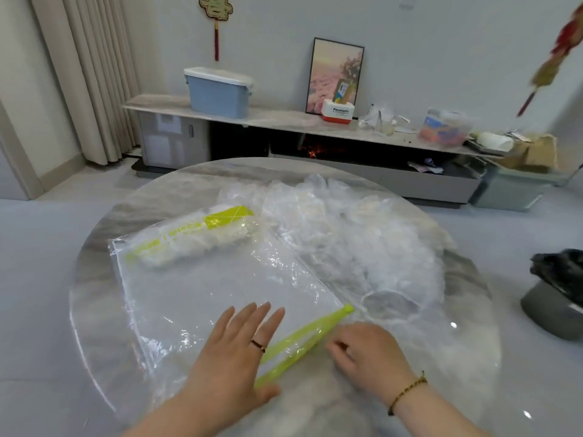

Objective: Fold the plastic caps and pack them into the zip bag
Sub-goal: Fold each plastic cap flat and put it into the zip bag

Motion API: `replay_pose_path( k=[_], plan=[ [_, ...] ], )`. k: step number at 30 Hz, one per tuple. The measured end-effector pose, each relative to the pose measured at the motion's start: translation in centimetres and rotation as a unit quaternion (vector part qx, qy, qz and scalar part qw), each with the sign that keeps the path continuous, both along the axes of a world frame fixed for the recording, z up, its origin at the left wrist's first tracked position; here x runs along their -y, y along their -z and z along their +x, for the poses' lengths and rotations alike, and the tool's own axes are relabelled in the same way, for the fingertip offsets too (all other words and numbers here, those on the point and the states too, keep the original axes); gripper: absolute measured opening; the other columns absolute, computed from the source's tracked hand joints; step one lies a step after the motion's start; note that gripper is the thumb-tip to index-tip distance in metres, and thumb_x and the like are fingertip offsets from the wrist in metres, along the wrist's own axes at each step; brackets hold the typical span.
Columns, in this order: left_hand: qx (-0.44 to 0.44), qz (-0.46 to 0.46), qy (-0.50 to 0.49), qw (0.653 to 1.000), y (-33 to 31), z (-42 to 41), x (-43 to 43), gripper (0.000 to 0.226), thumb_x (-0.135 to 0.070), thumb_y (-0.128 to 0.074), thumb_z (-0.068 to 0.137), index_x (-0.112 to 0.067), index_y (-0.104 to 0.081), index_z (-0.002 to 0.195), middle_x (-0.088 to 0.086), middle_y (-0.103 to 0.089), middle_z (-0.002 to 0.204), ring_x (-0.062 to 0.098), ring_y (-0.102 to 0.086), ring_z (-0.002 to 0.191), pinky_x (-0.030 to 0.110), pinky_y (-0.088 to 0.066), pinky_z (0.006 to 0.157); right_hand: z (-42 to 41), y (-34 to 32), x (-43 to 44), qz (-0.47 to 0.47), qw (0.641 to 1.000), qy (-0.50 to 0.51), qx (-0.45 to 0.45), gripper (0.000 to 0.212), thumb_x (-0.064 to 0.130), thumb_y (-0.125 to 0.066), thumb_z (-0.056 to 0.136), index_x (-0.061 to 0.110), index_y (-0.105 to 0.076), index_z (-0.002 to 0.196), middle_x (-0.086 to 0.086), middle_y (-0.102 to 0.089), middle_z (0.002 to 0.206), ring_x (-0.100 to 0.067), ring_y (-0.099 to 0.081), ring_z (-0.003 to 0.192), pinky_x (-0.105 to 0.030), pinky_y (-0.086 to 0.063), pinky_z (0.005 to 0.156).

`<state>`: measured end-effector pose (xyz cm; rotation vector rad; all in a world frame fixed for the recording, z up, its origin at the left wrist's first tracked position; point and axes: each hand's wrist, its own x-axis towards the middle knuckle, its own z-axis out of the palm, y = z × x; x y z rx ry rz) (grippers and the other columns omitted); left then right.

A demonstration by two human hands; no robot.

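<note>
A large clear zip bag (202, 294) with a yellow-green zip strip (303, 339) lies flat on the round marble table (94, 310). Inside it, at the far end, sits a roll of folded white plastic caps (195, 244). A loose heap of clear plastic caps (347, 228) is piled on the table's far right. My left hand (239, 348) lies flat with straight fingers on the bag beside the zip strip. My right hand (369, 354) has curled fingers at the right end of the zip strip; whether they pinch it is unclear.
A grey bin with a black liner (555, 291) stands on the floor at the right. Behind the table runs a low cabinet (284, 121) carrying a blue box (217, 89), a picture frame and clutter. Curtains hang at the left.
</note>
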<state>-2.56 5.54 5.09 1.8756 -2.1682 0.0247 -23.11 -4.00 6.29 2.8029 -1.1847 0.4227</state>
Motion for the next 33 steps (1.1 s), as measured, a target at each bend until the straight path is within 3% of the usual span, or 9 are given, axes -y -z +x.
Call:
replay_pose_path(
  k=[7, 10, 12, 14, 17, 22, 25, 29, 33],
  plan=[
    [0.094, -0.11, -0.033, 0.989, 1.8, 1.4, 0.8, 0.052, -0.013, -0.014, 0.095, -0.021, -0.012, 0.147, 0.011, -0.068, 0.109, 0.031, -0.061, 0.105, 0.037, 0.001, 0.114, -5.2, 0.7, 2.2, -0.036, 0.98, 0.19, 0.054, 0.021, 0.01, -0.082, 0.048, 0.014, -0.068, 0.063, -0.012, -0.068, 0.088, -0.031, -0.064, 0.082, -0.034, -0.054, 0.066],
    [0.162, -0.082, -0.107, 0.978, 1.4, 3.2, 1.4, 0.065, -0.004, -0.037, 0.067, -0.01, -0.041, 0.132, 0.015, -0.069, 0.104, 0.032, -0.068, 0.092, 0.034, 0.009, 0.113, -5.3, -0.7, 2.7, 0.005, 0.956, 0.275, 0.104, 0.014, 0.004, -0.073, 0.073, 0.013, -0.071, 0.083, -0.017, -0.042, 0.14, -0.038, -0.033, 0.131, -0.049, -0.029, 0.105],
    [0.158, -0.011, -0.169, 0.973, 0.1, 4.0, 1.9, 0.081, 0.001, -0.051, 0.074, -0.011, -0.013, 0.145, 0.018, -0.052, 0.133, 0.032, -0.053, 0.12, 0.033, 0.018, 0.109, -5.6, -1.0, 3.8, 0.04, 0.944, 0.304, 0.12, 0.014, 0.016, -0.055, 0.09, 0.018, -0.066, 0.097, -0.007, -0.009, 0.155, -0.027, -0.001, 0.143, -0.036, 0.001, 0.113],
    [0.157, 0.062, -0.183, 0.968, -0.1, 5.0, 2.3, 0.07, -0.012, -0.033, 0.096, -0.02, 0.029, 0.127, 0.005, -0.006, 0.156, 0.021, -0.008, 0.144, 0.036, 0.018, 0.109, -6.4, -1.1, 5.2, 0.072, 0.927, 0.336, 0.152, 0.015, 0.019, -0.051, 0.092, 0.019, -0.065, 0.098, -0.002, -0.002, 0.156, -0.021, 0.007, 0.143, -0.033, 0.009, 0.112],
    [0.104, 0.136, -0.191, 0.967, -1.5, 5.6, 2.5, 0.073, -0.027, -0.03, 0.099, -0.016, 0.037, 0.125, -0.004, 0.009, 0.155, 0.012, 0.008, 0.143, 0.036, 0.01, 0.113, -7.1, -1.5, 6.2, 0.144, 0.893, 0.381, 0.194, 0.016, 0.02, -0.052, 0.092, 0.021, -0.065, 0.101, 0.0, -0.009, 0.156, -0.019, 0.0, 0.143, -0.035, 0.003, 0.115],
    [-0.037, -0.004, -0.082, 0.996, -2.8, 4.8, 1.9, 0.097, -0.049, -0.039, 0.066, -0.016, 0.004, 0.147, -0.003, -0.024, 0.149, 0.007, -0.009, 0.138, 0.019, 0.013, 0.109, -7.9, -1.1, 6.0, 0.245, 0.851, 0.397, 0.243, 0.033, 0.016, -0.045, 0.094, 0.019, -0.053, 0.126, -0.005, -0.044, 0.14, -0.024, -0.031, 0.134, -0.037, -0.012, 0.113],
    [-0.032, -0.077, 0.025, 0.996, -2.7, 2.6, 1.6, 0.07, -0.043, -0.042, 0.068, -0.02, -0.038, 0.134, 0.004, -0.057, 0.126, 0.014, -0.034, 0.123, 0.017, -0.005, 0.108, -7.1, -1.4, 5.0, 0.255, 0.845, 0.36, 0.302, 0.034, 0.009, -0.045, 0.094, 0.01, -0.052, 0.127, -0.008, -0.049, 0.135, -0.024, -0.041, 0.128, -0.031, -0.027, 0.107],
    [-0.022, -0.07, 0.111, 0.991, -1.3, -1.1, 1.2, 0.055, -0.046, -0.039, 0.07, -0.024, -0.045, 0.121, -0.002, -0.063, 0.116, 0.008, -0.044, 0.109, 0.019, -0.014, 0.104, -5.5, -3.8, 2.4, 0.332, 0.827, 0.244, 0.383, 0.022, 0.005, -0.05, 0.092, 0.01, -0.062, 0.11, -0.006, -0.058, 0.119, -0.015, -0.052, 0.107, -0.02, -0.035, 0.087],
    [0.003, -0.056, 0.134, 0.989, 0.0, -3.2, 1.6, 0.059, -0.052, -0.034, 0.068, -0.025, -0.043, 0.12, -0.008, -0.066, 0.112, 0.004, -0.042, 0.108, 0.024, -0.028, 0.098, -5.3, -5.7, 0.3, 0.497, 0.659, 0.118, 0.552, 0.006, 0.017, -0.079, 0.068, 0.019, -0.076, 0.072, 0.0, -0.069, 0.095, -0.012, -0.063, 0.09, -0.027, -0.056, 0.075]
  ],
)
